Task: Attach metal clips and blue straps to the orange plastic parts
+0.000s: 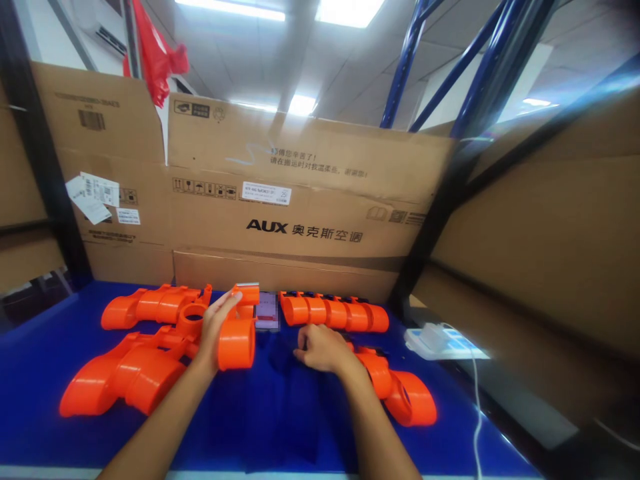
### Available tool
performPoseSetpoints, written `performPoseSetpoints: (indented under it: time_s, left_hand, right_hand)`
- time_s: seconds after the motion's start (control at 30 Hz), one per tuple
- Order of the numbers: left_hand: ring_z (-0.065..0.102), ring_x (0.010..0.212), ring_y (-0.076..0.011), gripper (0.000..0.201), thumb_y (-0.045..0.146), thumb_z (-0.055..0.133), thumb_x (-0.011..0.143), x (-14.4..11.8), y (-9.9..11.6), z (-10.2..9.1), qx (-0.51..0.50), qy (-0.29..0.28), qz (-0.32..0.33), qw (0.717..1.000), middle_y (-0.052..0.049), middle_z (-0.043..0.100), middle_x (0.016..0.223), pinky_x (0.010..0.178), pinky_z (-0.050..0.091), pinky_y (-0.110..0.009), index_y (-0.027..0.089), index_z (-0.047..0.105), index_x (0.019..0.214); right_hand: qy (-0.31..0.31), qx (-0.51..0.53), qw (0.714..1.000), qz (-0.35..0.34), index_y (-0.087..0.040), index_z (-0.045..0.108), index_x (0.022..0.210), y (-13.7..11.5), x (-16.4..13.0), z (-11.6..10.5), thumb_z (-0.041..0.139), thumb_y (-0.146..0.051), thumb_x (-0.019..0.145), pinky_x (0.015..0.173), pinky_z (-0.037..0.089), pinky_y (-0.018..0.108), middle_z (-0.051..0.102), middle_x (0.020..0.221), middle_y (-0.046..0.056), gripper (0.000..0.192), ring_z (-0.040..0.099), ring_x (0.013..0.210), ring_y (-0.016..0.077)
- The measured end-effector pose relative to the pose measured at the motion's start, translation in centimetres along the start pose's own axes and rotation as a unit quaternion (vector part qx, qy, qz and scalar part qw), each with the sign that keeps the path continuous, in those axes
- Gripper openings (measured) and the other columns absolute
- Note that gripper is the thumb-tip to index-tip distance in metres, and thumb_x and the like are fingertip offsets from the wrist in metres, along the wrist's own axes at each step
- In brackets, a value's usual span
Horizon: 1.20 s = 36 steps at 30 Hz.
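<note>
1. Nearest of all, a blue table [280,427] is seen, and every place below is given relative to it; two bare forearms are stretched over its near edge.
2. Toward the table's right side, an orange curved part [400,393] is laid flat, partly covered by the right wrist.
3. Near the table's middle, the right hand [323,348] is rested palm down on the blue surface; its fingers are curled loosely together, and whether anything is pinched beneath them cannot be told.
4. Just left of the table's middle, an orange tube piece [237,333] is held off the surface by the left hand [216,323]; the thumb and fingers are wrapped around its upper end, pressed against the plastic.
5. On the table's left side, a large orange housing [125,377] is laid, and a second orange housing [150,305] is placed behind it, nearer the far edge.
6. At the table's far middle, a small purple tray [267,312] is seen just behind the held piece, and an orange ribbed part [333,312] is laid to its right.
7. On the table's right edge, a white power strip [440,341] is set, with a white cable [477,413] run toward the near edge.
8. Beyond the table's far edge, a cardboard box [300,193] printed AUX is stood upright, with blue rack posts [405,67] and a red bag [155,57] above it.
</note>
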<state>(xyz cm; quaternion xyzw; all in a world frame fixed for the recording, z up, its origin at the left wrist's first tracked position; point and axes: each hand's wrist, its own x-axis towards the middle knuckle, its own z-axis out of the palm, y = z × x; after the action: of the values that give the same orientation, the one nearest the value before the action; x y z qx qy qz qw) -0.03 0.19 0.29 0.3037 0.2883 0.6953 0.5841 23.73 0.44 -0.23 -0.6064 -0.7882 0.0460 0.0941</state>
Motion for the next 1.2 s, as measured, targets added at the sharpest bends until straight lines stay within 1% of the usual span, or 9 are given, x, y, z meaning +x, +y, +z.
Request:
performPoseSetpoints:
  time_s: [0.17,0.3,0.43,0.53,0.6,0.67,0.77,0.97,1.2]
  left_hand:
    - [0.047,0.039,-0.0063,0.051,0.035,0.085,0.064,-0.2,-0.8,0.4,0.067,-0.017,0.01,0.998,0.006,0.057,0.05,0.039,0.035,-0.016,0.011,0.072,0.107]
    - [0.047,0.041,-0.007,0.055,0.037,0.083,0.068,-0.3,-1.5,0.2,0.101,-0.034,0.025,0.994,0.004,0.058,0.051,0.041,0.036,-0.017,0.011,0.071,0.114]
    - [0.053,0.044,-0.0085,0.061,0.04,0.082,0.07,-0.1,-2.6,0.0,0.139,-0.047,0.034,0.989,0.001,0.064,0.06,0.046,0.04,-0.019,0.011,0.067,0.121]
    - [0.06,0.048,-0.0107,0.065,0.043,0.081,0.07,0.2,-3.4,-0.1,0.17,-0.063,0.038,0.983,-0.007,0.073,0.086,0.049,0.045,-0.022,0.013,0.063,0.124]
    - [0.063,0.05,-0.012,0.065,0.044,0.08,0.071,0.3,-3.8,-0.2,0.179,-0.076,0.037,0.98,-0.011,0.073,0.101,0.05,0.048,-0.024,0.014,0.062,0.125]
    - [0.065,0.05,-0.0129,0.065,0.043,0.079,0.072,0.2,-4.0,-0.1,0.187,-0.084,0.039,0.978,-0.013,0.072,0.106,0.05,0.049,-0.025,0.014,0.06,0.127]
    - [0.066,0.05,-0.0136,0.065,0.041,0.079,0.072,-0.2,-3.9,0.1,0.198,-0.097,0.042,0.975,-0.012,0.072,0.103,0.049,0.049,-0.025,0.016,0.059,0.128]
    - [0.067,0.051,-0.0148,0.064,0.036,0.082,0.068,-0.6,-3.6,0.4,0.201,-0.105,0.04,0.973,-0.011,0.072,0.1,0.048,0.049,-0.024,0.016,0.061,0.126]
    - [0.065,0.048,-0.0137,0.065,0.034,0.082,0.068,-0.7,-3.8,0.6,0.189,-0.103,0.044,0.975,-0.01,0.073,0.095,0.049,0.05,-0.026,0.015,0.061,0.126]
  right_hand:
    - [-0.02,-0.01,1.0,-0.005,-0.024,0.069,0.07,-0.3,-0.4,0.2,0.075,-0.035,0.07,0.059,0.032,0.027,0.07,0.076,0.004,0.013,0.064,0.073,0.0213]
    - [0.053,0.038,0.998,-0.023,-0.021,0.064,0.07,-0.2,0.1,0.1,0.07,-0.032,0.075,0.056,0.031,0.025,0.067,0.07,0.003,0.013,0.061,0.067,0.0192]
    - [0.158,0.2,0.963,-0.083,-0.02,0.062,0.092,-0.2,0.9,0.2,0.053,-0.035,0.092,0.052,0.035,0.023,0.061,0.065,-0.001,0.018,0.054,0.055,0.0143]
    - [0.225,0.292,0.922,-0.121,-0.019,0.059,0.113,-0.8,1.0,0.3,0.048,-0.039,0.097,0.051,0.038,0.024,0.058,0.064,-0.002,0.027,0.052,0.053,0.0143]
    - [0.273,0.301,0.903,-0.14,-0.02,0.059,0.122,-1.4,0.8,0.3,0.051,-0.038,0.097,0.058,0.045,0.026,0.063,0.076,0.002,0.032,0.056,0.061,0.0159]
    - [0.299,0.288,0.894,-0.168,-0.023,0.058,0.13,-1.9,0.5,0.2,0.051,-0.034,0.097,0.068,0.05,0.03,0.066,0.097,0.007,0.035,0.061,0.075,0.0182]
    - [0.295,0.278,0.892,-0.2,-0.027,0.056,0.136,-2.3,0.4,0.3,0.05,-0.029,0.098,0.078,0.053,0.034,0.064,0.115,0.01,0.039,0.063,0.089,0.021]
    - [0.317,0.297,0.881,-0.187,-0.024,0.062,0.123,-2.3,0.5,1.0,0.056,-0.029,0.094,0.082,0.054,0.037,0.068,0.114,0.01,0.029,0.065,0.099,0.0244]
    - [0.304,0.275,0.89,-0.197,-0.024,0.064,0.12,-2.7,0.3,0.7,0.056,-0.028,0.095,0.08,0.053,0.036,0.066,0.114,0.01,0.026,0.064,0.094,0.0231]
